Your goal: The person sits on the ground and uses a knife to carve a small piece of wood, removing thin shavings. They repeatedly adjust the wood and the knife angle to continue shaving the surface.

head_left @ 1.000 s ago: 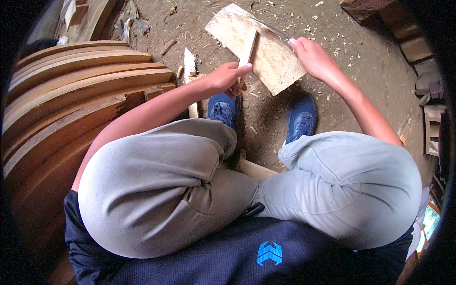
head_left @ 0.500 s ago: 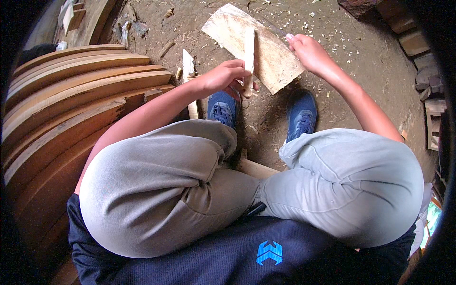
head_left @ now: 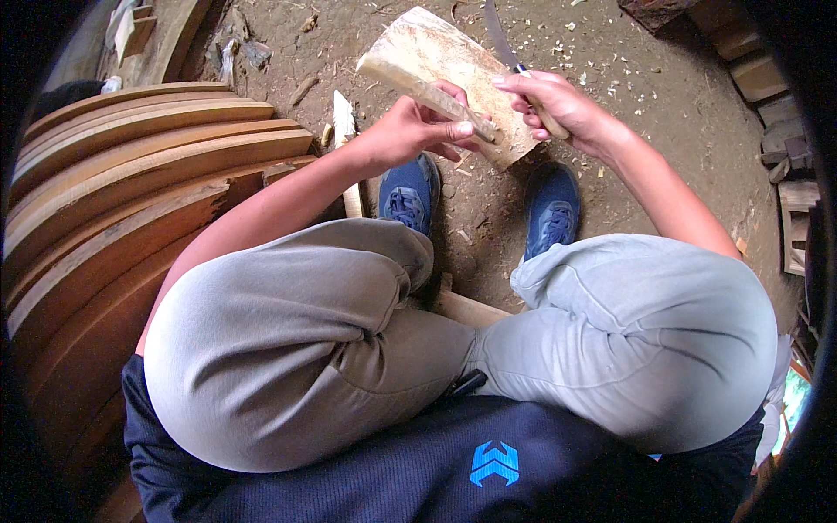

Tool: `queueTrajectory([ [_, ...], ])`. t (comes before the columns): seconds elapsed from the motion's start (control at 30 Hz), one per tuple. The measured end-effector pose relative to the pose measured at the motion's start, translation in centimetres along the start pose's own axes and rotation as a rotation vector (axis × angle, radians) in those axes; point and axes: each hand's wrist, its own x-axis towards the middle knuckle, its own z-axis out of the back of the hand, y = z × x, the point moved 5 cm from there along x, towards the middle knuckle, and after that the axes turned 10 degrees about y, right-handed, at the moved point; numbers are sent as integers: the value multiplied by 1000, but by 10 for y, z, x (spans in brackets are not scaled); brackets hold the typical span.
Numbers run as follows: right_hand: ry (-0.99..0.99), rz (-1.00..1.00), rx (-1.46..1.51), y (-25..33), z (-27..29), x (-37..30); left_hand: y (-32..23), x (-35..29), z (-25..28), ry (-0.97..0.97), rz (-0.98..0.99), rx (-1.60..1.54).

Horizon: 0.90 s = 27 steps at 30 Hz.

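Observation:
My left hand (head_left: 422,129) grips a pale strip of wood (head_left: 410,84), which slants from upper left to lower right. Fingers of my right hand (head_left: 562,106) wrap around the wooden handle of a knife (head_left: 499,37), its curved blade pointing away from me. Beneath both hands, a flat, light wooden block (head_left: 433,42) rests on the dirt floor, partly covered by the strip and my left hand. The blade stands to the right of the strip, apart from it.
Several long curved-looking planks (head_left: 157,144) are stacked at my left. A pointed wood offcut (head_left: 345,118) lies left of my blue shoes (head_left: 407,199). Shavings are scattered over the dirt floor (head_left: 628,113) at the far right. More timber pieces (head_left: 758,83) line the right edge.
The wood strip has turned from nearly upright to a leftward slant. My right hand has come closer to my body and turned, so the knife now points away with its blade plainly visible.

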Motion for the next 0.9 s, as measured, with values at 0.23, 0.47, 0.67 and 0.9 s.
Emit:
queueTrajectory([
  [0.23,115,87,15,6,-14,-1,-16,-2,4,-100,-90,55],
  [0.47,-79,179,60,3,8,4,-19,-4,10,-130,-64,28],
  [0.67,-262,152,-64,-4,36,6,-25,-15,43,-457,-269,-78],
  [0.9,-267,72,-89,-6,45,4,-36,-1,39,-337,1,362],
])
